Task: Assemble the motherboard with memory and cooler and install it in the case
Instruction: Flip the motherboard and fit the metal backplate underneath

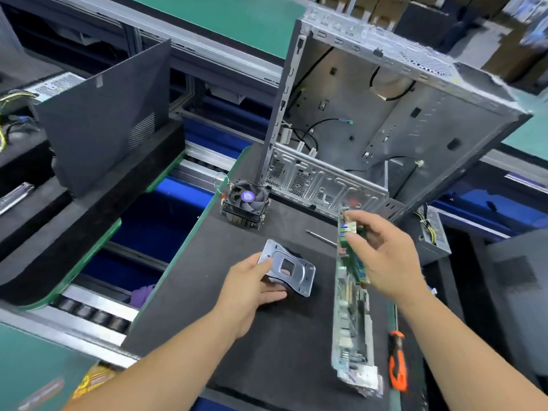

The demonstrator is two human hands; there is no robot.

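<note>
Motherboard (pixel 351 315) is standing nearly on edge at the near right of the dark foam work mat (pixel 267 345), and we are holding it with our right hand (pixel 385 259), whose fingers and thumb are pinching the far upper part of the board near its connectors. Our left hand (pixel 252 287) is gripping a silver cooler backplate (pixel 289 269) with a square opening in its middle, thumb lying along its near-left edge and fingers curling beneath it, keeping it tilted just above the mat, left of the motherboard and apart from it. Farther away on the mat, a CPU cooler (pixel 246 203) with a black fan and purple hub label is sitting upright on its finned heatsink. Just beyond it and to the right, the open metal computer case (pixel 385 120) is leaning, its inside facing us, with black cables hanging loose across its tray. A thin metal rod (pixel 321 237), perhaps a screwdriver shaft, is lying on the mat between the cooler and the motherboard. An orange-and-black screwdriver handle (pixel 397 360) is resting at the near right, just beside the motherboard's lower end. At the far left, a dark side panel (pixel 103 114) is standing upright in a foam holder, and a power supply (pixel 431 229) is sitting at the right beyond our wrist
</note>
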